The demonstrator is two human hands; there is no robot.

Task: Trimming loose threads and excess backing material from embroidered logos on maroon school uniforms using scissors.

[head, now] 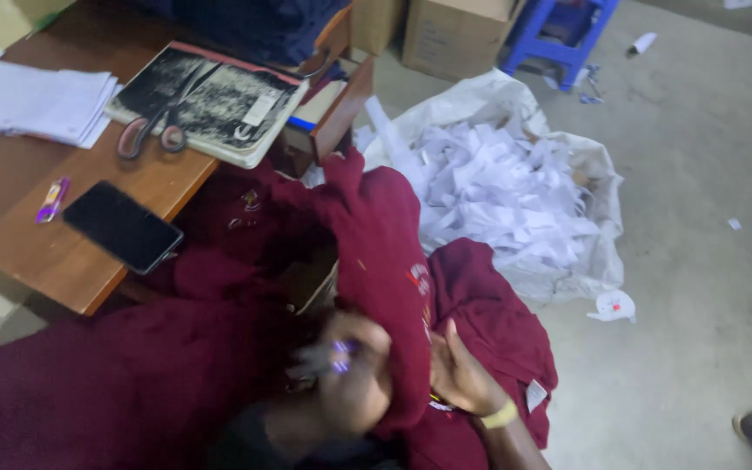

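**Marking the maroon garment with a pen, cloth backed by the other hand**

While the wooden brown worktop (pixel 89 261) in the upper left of the frame carries a stack of white paper sheets (pixel 36 100), a small purple wrapper (pixel 52 198), a black flat phone (pixel 122 226) and red-handled scissors (pixel 151 130) lying on a worn black-and-white hardcover book (pixel 219 100), the work itself sits at the lower middle. There the heavy maroon cloth garment (pixel 376 235) drapes from the worktop edge down over the lap.

Left of centre at the bottom, the left hand (pixel 354 374) is blurred; it appears clenched around a slim pen with a purple-marked barrel (pixel 328 359), its tip pressed toward the cloth. Just to the right, the right hand (pixel 463 374), with a yellow band (pixel 500 416) at the wrist, lies flat and unclenched against the fabric from behind, fingers spread, gripping nothing.

To do this well, I judge the backing palm should keep the cloth taut and smooth directly under the pen tip, so folds do not drag the stroke.

Further right, a large off-white sack of white paper strips (pixel 498 191) rests on the grey concrete floor (pixel 698 261).
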